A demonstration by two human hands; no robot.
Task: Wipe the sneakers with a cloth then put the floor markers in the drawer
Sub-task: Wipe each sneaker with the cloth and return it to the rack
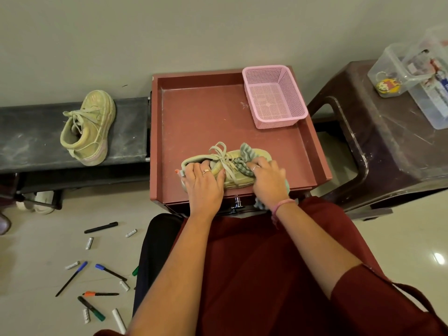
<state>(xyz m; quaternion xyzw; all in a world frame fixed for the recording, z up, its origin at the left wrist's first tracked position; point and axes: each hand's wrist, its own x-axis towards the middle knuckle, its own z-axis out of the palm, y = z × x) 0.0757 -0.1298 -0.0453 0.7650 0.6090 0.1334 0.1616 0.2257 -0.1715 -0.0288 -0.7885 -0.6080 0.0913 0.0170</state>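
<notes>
A beige sneaker (232, 166) lies on its side on the red cabinet top (206, 117). My left hand (204, 181) grips its heel end, fingers inside the opening. My right hand (268, 180) presses a grey-green striped cloth (244, 154) against the toe end, fingers curled round the cloth. The second beige sneaker (88, 127) rests on a black bench (29, 137) at the left. Several markers (100, 227) and white caps (118, 320) lie scattered on the floor at the lower left. The drawer knob (237, 202) shows just below the cabinet top; the drawer looks closed.
An empty pink mesh basket (274, 95) stands on the cabinet's back right corner. A dark plastic stool (378, 151) on the right carries clear containers (417, 76). Pale shoes (41, 202) sit under the bench. My red-clothed lap fills the bottom of the view.
</notes>
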